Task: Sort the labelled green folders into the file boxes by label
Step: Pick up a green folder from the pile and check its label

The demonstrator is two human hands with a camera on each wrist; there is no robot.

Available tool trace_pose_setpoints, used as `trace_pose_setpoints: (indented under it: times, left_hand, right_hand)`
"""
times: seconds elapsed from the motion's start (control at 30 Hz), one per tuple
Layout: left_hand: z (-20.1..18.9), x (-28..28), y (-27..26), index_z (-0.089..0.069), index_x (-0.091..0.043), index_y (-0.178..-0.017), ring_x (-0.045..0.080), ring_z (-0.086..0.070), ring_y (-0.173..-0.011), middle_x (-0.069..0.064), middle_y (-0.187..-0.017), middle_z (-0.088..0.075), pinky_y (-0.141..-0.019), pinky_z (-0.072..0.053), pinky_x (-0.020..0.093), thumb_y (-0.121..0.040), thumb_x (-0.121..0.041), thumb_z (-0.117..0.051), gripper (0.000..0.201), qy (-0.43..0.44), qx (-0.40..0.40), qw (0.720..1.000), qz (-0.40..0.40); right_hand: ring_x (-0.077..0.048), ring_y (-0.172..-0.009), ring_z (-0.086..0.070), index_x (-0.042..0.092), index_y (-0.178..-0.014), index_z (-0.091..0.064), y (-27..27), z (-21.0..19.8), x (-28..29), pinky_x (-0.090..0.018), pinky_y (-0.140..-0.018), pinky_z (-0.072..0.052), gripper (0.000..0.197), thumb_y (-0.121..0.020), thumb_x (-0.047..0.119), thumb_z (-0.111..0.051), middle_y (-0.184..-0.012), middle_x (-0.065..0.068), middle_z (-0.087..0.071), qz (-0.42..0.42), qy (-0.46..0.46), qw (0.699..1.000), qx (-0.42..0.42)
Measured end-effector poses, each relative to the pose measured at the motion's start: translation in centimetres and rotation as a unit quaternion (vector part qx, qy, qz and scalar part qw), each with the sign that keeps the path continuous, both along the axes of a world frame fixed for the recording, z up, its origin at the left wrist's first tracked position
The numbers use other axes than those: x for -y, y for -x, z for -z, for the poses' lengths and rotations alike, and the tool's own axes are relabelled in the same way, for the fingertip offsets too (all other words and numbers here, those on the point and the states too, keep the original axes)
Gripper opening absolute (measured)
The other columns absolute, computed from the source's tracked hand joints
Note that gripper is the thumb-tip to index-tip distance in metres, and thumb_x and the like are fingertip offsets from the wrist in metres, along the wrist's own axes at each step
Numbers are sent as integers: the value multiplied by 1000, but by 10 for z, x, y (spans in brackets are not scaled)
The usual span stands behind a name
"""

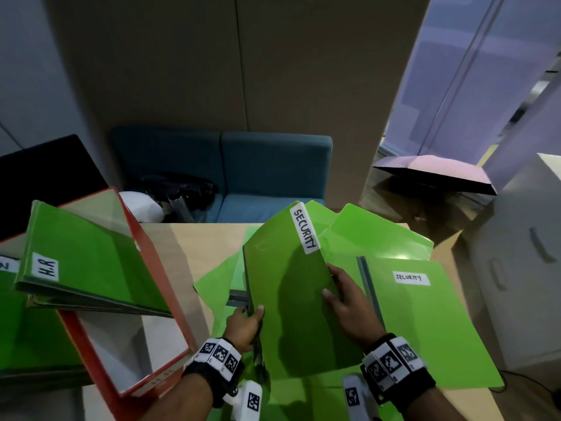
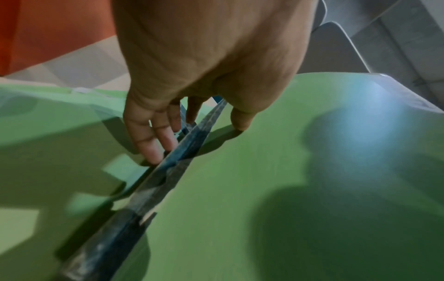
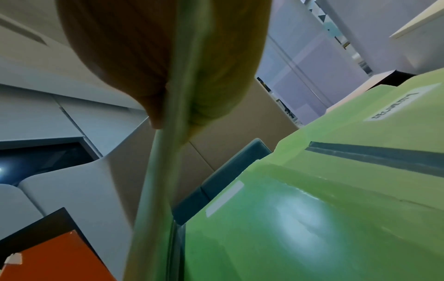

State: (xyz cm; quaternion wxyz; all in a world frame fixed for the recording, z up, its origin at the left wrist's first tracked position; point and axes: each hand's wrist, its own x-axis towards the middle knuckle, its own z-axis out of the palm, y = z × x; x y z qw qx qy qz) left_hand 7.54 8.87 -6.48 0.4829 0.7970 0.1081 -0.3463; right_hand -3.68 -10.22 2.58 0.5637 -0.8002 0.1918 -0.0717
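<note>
Above the pile of green folders (image 1: 425, 314) on the table (image 1: 194, 244), you hold the SECURITY folder (image 1: 291, 299) raised. Your left hand (image 1: 244, 328) pinches its dark spine edge; your right hand (image 1: 349, 305) grips the open edge, thumb on top. It looks light, thin and glossy, probably slippery and bendy, so keep hold near the stiffer spine.
</note>
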Motion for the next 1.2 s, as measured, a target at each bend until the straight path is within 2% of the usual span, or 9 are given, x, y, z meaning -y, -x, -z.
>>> trace_pose_setpoints:
  times: [0.23,0.37,0.5,0.6,0.8,0.9,0.97,1.03,1.2]
  left_hand:
    - [-4,-7,-9,-55,-17,-82,24,-55,-82,2,-78,-56,-77,-43,33,-90,-52,-56,37,26,75,997,3]
    - [-18,-11,-8,-55,-6,-87,23,-51,-72,5,-71,-49,-68,-41,32,-90,-36,-64,32,75,160,983,-50]
    - [-48,-11,-1,-54,-16,-92,24,-53,-81,2,-78,-53,-80,-48,38,-93,-25,-61,12,116,200,970,-76]
    - [-77,-16,5,-53,-20,-99,20,-53,-88,-4,-83,-53,-88,-48,40,-94,-24,-59,9,148,222,962,-62]
    - [-119,-47,17,-14,-31,-151,7,-34,-139,-10,-154,-31,-117,-29,38,-92,-19,-63,78,197,262,945,-8]
    - [-149,-72,25,-19,-53,-142,3,-42,-134,-11,-148,-42,-113,-35,33,-93,-4,-57,79,231,287,929,-23]
    - [-171,-96,29,-37,-29,-142,19,-52,-128,4,-140,-54,-108,-41,44,-89,2,-54,64,308,278,906,-78]
    - [-189,-122,32,-46,-2,-137,30,-52,-127,16,-134,-57,-106,-42,52,-89,-12,-56,50,362,283,878,-132]
    - [-232,-183,39,-50,-12,-127,8,-60,-114,-1,-112,-65,-103,-45,36,-88,-52,-45,56,226,375,850,-294]
  right_hand:
    - [-6,-104,-55,15,-137,-40,-1,8,22,-10,-82,-48,50,-92,-1,-54,-122,5,-55,42,64,997,-7]
    - [-12,-100,-55,14,-141,-36,-6,15,26,-14,-74,-48,51,-93,4,-53,-123,-4,-58,83,48,994,-45]
    - [-27,-124,-49,19,-145,-29,-22,20,23,-45,-101,-44,62,-91,11,-57,-135,-9,-52,129,81,986,-61]
    - [-29,-138,-30,22,-150,-19,-42,13,8,-45,-111,-28,75,-89,19,-62,-148,-10,-33,119,164,975,-89]
    - [-15,-145,-11,33,-148,-15,-86,-29,-75,-36,-114,-14,62,-96,29,-49,-159,1,-8,-31,158,986,44]
    - [-4,-145,-9,44,-145,-21,-93,-55,-129,-37,-118,-16,52,-99,34,-43,-158,10,-14,-127,107,971,170]
    - [-3,-145,-7,46,-145,-25,-96,-68,-160,-44,-119,-16,48,-99,40,-39,-158,16,-15,-190,102,949,231]
    - [-6,-146,-8,43,-145,-25,-99,-77,-188,-49,-118,-17,48,-99,38,-35,-158,15,-16,-260,109,919,275]
    - [-11,-147,-11,40,-147,-22,-109,-86,-256,-46,-119,-11,47,-101,35,-32,-158,13,-13,-356,175,854,336]
